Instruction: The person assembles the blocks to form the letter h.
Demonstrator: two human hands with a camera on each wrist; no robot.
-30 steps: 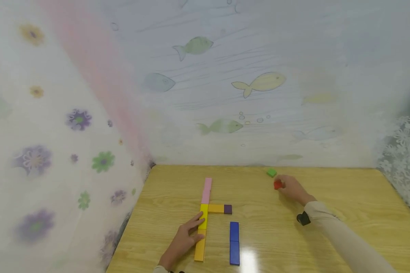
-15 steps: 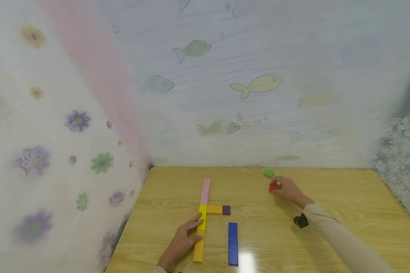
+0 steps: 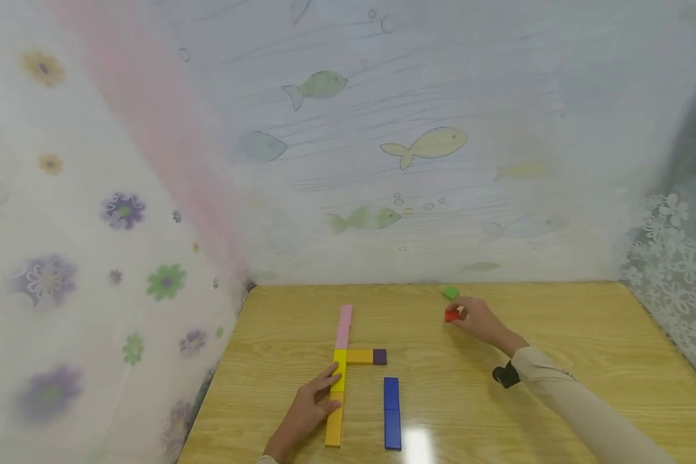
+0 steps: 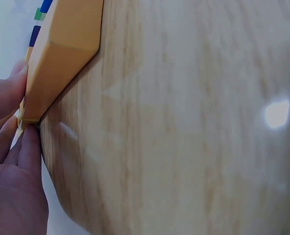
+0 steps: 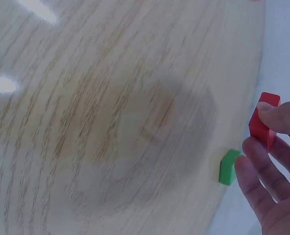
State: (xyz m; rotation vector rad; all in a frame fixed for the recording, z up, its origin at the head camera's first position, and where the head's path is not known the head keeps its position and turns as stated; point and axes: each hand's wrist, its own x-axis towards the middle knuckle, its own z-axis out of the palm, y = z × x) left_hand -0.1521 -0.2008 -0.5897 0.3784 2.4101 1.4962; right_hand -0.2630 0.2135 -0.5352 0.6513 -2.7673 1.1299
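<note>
My right hand (image 3: 483,320) pinches a small red block (image 3: 452,316) between thumb and fingers near the far side of the table. In the right wrist view the red block (image 5: 265,121) is tilted, with the thumb on its upper face. Just beyond it lies a small green block (image 3: 450,293). My left hand (image 3: 306,407) rests on a row of blocks, fingers across the yellow block (image 3: 339,372) and thumb on the orange block (image 3: 334,425) at its near end. Two pink blocks (image 3: 345,325) continue the row; another orange block (image 3: 360,357) and a dark purple one (image 3: 379,356) branch right.
Two blue blocks (image 3: 391,412) lie end to end, parallel to the row and right of it. The wooden table (image 3: 452,399) meets a fish-painted wall (image 3: 417,174) at its back edge. A flower-patterned wall (image 3: 122,270) stands on the left.
My right hand has moved a little left with the red block, now just in front of the green one. My left hand stays on the row. The head view has shifted slightly right.
</note>
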